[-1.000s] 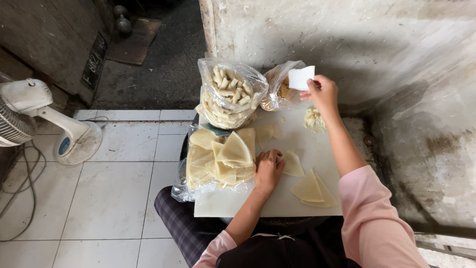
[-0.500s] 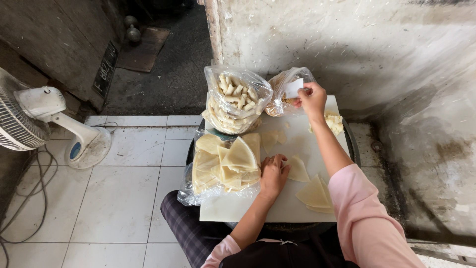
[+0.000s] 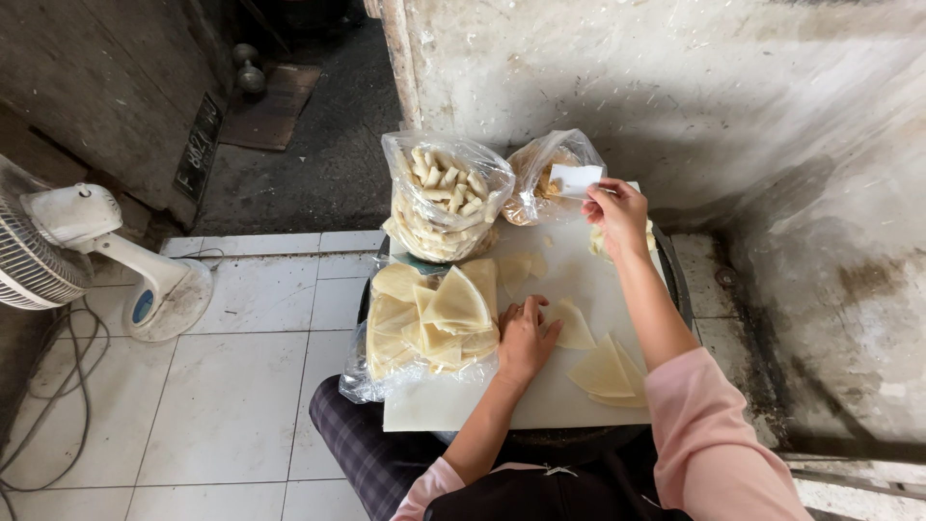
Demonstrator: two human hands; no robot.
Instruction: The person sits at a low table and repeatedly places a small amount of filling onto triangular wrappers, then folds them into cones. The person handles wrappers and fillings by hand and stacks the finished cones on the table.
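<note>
The person is sitting with a white board (image 3: 540, 405) across the lap, keeping everything within arm's reach. The left hand (image 3: 526, 338) is resting near the board's middle, fingers curled loosely onto a pastry triangle (image 3: 575, 328), seemingly pinning it flat; what it grips beneath, I cannot tell. The right hand (image 3: 617, 214) is pinching a small white scraper (image 3: 576, 179) at the far edge, over the mouth of a filling bag (image 3: 540, 183). A stack of pastry sheets (image 3: 434, 318) is sitting along the left edge, handy to that hand; a bag of rolled pieces (image 3: 444, 198) is standing at the far left corner. Compared with half a second earlier, the right hand is holding much the same place and the left has barely shifted.
</note>
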